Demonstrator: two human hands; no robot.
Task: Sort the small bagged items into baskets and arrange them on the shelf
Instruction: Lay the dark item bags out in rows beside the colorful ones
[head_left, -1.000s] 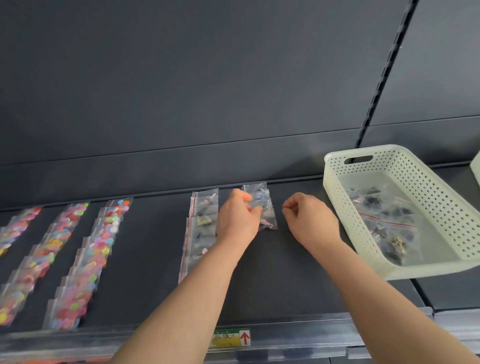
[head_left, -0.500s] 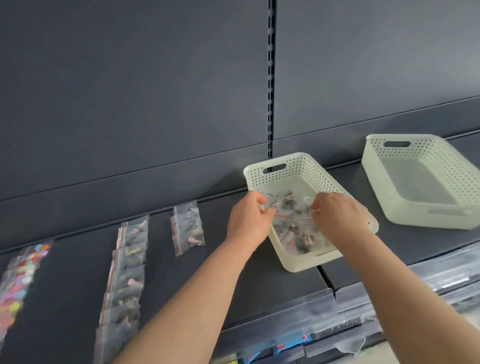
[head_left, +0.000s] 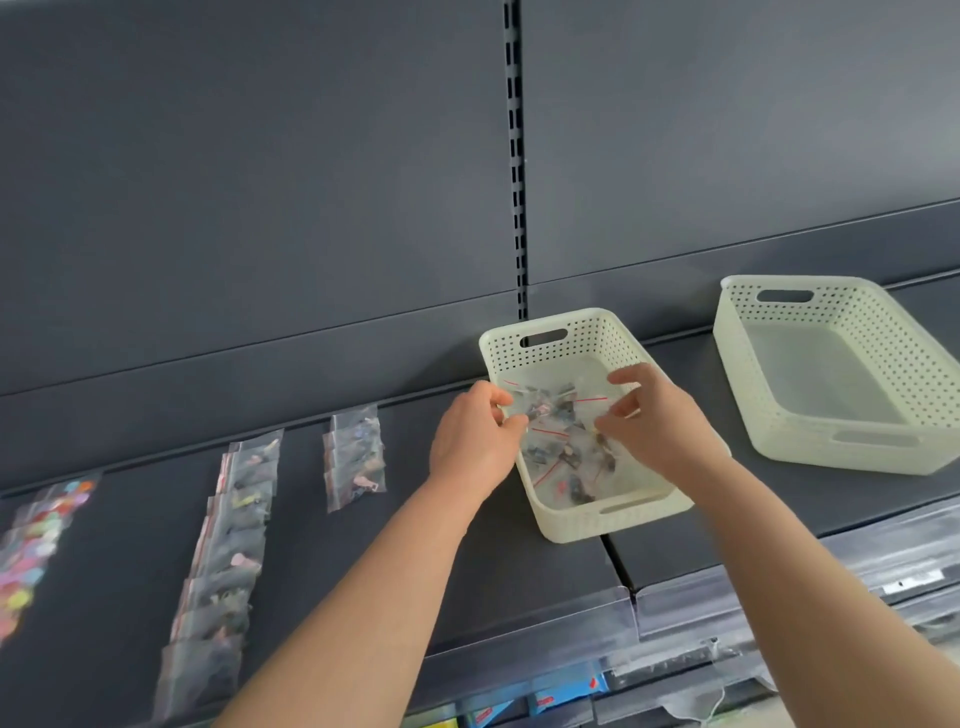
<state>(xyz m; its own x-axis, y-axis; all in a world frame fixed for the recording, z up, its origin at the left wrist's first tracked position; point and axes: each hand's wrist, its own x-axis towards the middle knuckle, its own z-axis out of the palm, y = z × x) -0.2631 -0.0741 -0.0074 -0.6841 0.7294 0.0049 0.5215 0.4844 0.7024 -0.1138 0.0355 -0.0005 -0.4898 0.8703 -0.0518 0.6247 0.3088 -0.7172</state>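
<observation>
Head view: left hand (head_left: 475, 439) and right hand (head_left: 657, 418) pinch a clear bag (head_left: 550, 406) over the basket (head_left: 587, 526).

Dark grey back panels (head_left: 260, 182) rise behind the shelf (head_left: 519, 561), each crossed low down by a horizontal seam. Between the two panels runs a slotted upright (head_left: 515, 156), its paired slots in a vertical row. Along the shelf's front edge sits a clear plastic price rail (head_left: 519, 642), split where the two sections meet. The right section carries a small white label (head_left: 906, 586). Below the front edge, blurred blue packets (head_left: 566, 693) show, and towards the right a clear bag with a thin white cord (head_left: 698, 704)
</observation>
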